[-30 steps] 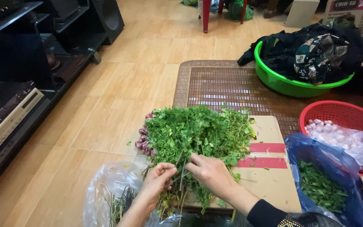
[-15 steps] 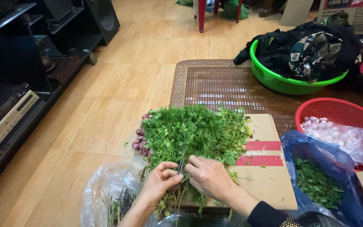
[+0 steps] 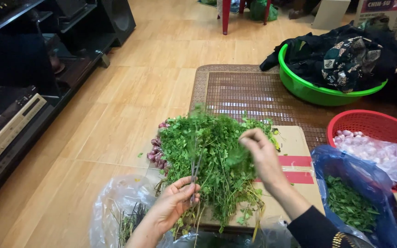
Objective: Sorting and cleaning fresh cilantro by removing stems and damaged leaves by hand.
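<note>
the left hand (image 3: 173, 206) sits near the bottom of the view, palm up, its fingers curled closed around the thin stems of an herb sprig (image 3: 195, 158) that stands upright out of the grip, its leafy top in front of the big pile of green herbs (image 3: 212, 156). the right hand (image 3: 263, 158) is raised above the right side of that pile, fingertips pinched together on a small tuft of leaves (image 3: 239, 156) (blurred, so the exact hold is hard to read). the pile lies on a flattened cardboard sheet (image 3: 295, 147) marked with red tape, and a few purple shallots (image 3: 156, 154) peek out at the pile's left edge, touching it. near left of the hands lies a clear plastic bag (image 3: 116, 209) with stems and scraps inside; to the right, just beside the cardboard, a blue plastic bag (image 3: 368, 183) holds picked green leaves (image 3: 350, 206). behind it a red basket (image 3: 373, 126) holds a clear bag of pale bulbs (image 3: 373, 151). farther off on the right a green basin (image 3: 313, 92) is heaped with dark clothes (image 3: 345, 50), and a woven brown mat (image 3: 249, 94) lies on the wooden floor (image 3: 129, 101). a dark media cabinet (image 3: 19, 92) runs along the far left.
</note>
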